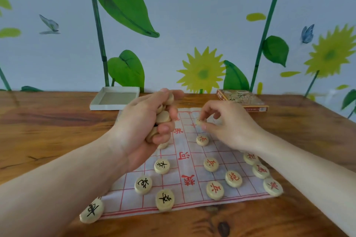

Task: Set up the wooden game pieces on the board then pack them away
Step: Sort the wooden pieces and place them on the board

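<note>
Lowest in the frame, a black-marked piece (92, 210) sits half off the lower left corner of the cloth board (183, 184), which lies flat on the wooden table (48, 131). Just above it, black-marked discs stand on the left half and red-marked ones on the right, each on a line crossing, so the near rows look either set out or not yet gathered. Your left hand (148, 125), near the middle of the frame, is clenched around a stack of pieces (162, 116), fingers curled tight so the pile does not spill; it serves as the store while the other hand works. Your right hand (227, 123) pinches a single piece (200, 121) between thumb and fingertips, low over the far part of the board, touching or just above it; I cannot tell which. Whether it is being laid down or lifted is not clear. At the far edge, the open shallow box tray (114, 98) sits left of centre and its printed lid (242, 100) to the right, both well apart from the pieces, waiting for packing.
</note>
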